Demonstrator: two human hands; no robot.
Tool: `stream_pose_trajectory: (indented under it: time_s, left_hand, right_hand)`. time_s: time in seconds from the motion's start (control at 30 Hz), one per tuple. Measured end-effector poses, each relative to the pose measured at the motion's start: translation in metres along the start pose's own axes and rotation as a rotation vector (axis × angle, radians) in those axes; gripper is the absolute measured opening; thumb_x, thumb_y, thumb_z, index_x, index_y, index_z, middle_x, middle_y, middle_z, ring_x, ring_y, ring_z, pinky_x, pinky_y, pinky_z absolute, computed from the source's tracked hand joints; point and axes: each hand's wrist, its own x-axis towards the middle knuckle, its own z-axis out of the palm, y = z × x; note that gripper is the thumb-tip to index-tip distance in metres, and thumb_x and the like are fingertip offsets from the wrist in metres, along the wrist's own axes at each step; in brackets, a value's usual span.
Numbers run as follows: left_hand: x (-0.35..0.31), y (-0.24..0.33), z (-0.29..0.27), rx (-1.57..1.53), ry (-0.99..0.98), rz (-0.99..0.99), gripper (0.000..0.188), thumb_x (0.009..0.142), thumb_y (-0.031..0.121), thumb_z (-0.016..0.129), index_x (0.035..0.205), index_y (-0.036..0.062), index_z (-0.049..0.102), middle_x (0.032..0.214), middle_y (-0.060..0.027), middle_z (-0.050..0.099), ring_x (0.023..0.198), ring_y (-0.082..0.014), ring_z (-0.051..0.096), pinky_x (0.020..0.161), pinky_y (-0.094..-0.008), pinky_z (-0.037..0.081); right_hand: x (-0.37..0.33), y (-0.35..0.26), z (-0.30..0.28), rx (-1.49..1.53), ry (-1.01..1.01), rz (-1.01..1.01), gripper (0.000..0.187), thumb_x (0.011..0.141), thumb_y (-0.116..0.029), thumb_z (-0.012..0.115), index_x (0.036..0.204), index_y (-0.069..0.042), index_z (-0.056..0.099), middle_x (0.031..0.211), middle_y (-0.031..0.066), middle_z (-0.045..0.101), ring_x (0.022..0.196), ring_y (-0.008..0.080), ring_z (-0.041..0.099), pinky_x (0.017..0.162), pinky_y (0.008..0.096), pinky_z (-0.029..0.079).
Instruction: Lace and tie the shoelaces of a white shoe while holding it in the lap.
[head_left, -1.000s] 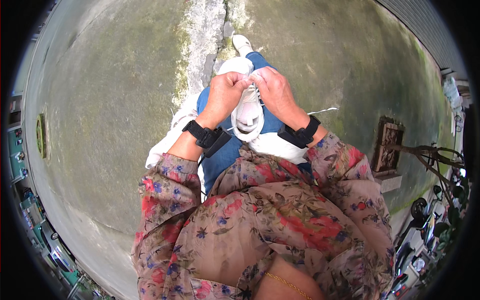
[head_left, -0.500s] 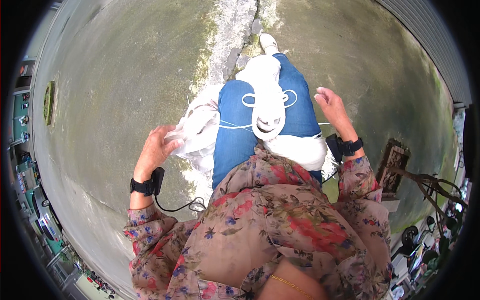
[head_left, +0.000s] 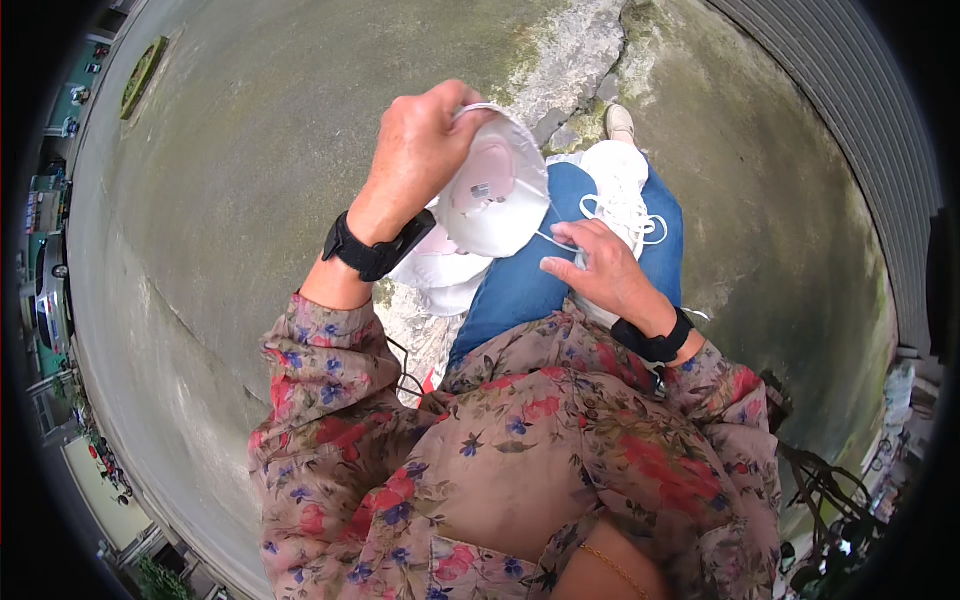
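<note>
My left hand is closed on the rim of a white cup-shaped fabric piece, holding it raised over my left thigh. Inside the piece are a pale pink patch and a small dark-printed label. A thin white cord runs from its edge into the gap between the thumb and fingers of my right hand. That hand is loosely curled, thumb apart from the fingers. On my lap lies a white lace-up shoe, toe pointing away, its laces looped out at the sides; my right hand partly hides its heel end.
More white fabric pieces hang beside my left thigh, partly behind the raised one. My foot in a pale shoe rests on the mossy concrete ground, which has a crack. A ribbed grey wall stands at right; bare branches lie lower right.
My left hand has moved up and right, lifting the cup-shaped piece from the white pile. My right hand has come in from the right to the cord beside the shoe. The view has shifted.
</note>
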Motion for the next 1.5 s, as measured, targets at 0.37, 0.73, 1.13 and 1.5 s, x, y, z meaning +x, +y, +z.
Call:
stream_pose_trajectory:
  time_s: [0.37,0.73,1.13,1.5]
  left_hand:
    - [-0.032,-0.028,0.036,-1.014,-0.272,-0.646,0.022,0.09,0.023,0.048,0.091,0.0021,0.052,0.076,-0.0057,0.059,0.067,-0.0124,0.058,0.065,-0.0241,0.049]
    - [-0.1,-0.105,0.135,-0.462,-0.696,-0.586,0.053,0.076,0.02,0.066,0.123,0.004,0.045,0.102,-0.0125,0.053,0.074,-0.0202,0.056,0.06,-0.0292,0.049]
    - [0.001,-0.045,0.023,-0.084,-0.606,-0.339,0.021,0.069,0.013,0.058,0.054,-0.0018,0.056,0.048,-0.0052,0.053,0.046,-0.0078,0.048,0.044,-0.0268,0.038]
    - [-0.051,0.074,0.118,-0.142,-0.596,0.166,0.039,0.068,0.016,0.07,0.102,0.004,0.054,0.101,-0.0158,0.053,0.066,-0.0295,0.055,0.059,-0.0373,0.046]
  right_hand:
    - [0.049,0.007,0.009,0.113,0.115,0.349,0.036,0.086,-0.027,0.047,0.078,0.006,0.058,0.065,0.0242,0.057,0.061,0.0387,0.056,0.057,0.0424,0.043]
    - [0.015,0.011,0.008,0.588,0.201,0.33,0.032,0.091,-0.022,0.044,0.101,0.007,0.053,0.089,0.0124,0.058,0.083,0.0205,0.054,0.075,0.0343,0.042]
    - [-0.036,0.044,-0.013,1.611,0.351,0.403,0.041,0.092,-0.023,0.043,0.124,0.001,0.039,0.119,0.0108,0.05,0.109,0.0204,0.049,0.094,0.0327,0.037]
    - [-0.059,0.144,-0.015,1.936,0.593,0.502,0.039,0.091,-0.021,0.041,0.123,0.002,0.041,0.12,0.0132,0.051,0.11,0.0237,0.049,0.096,0.036,0.037]
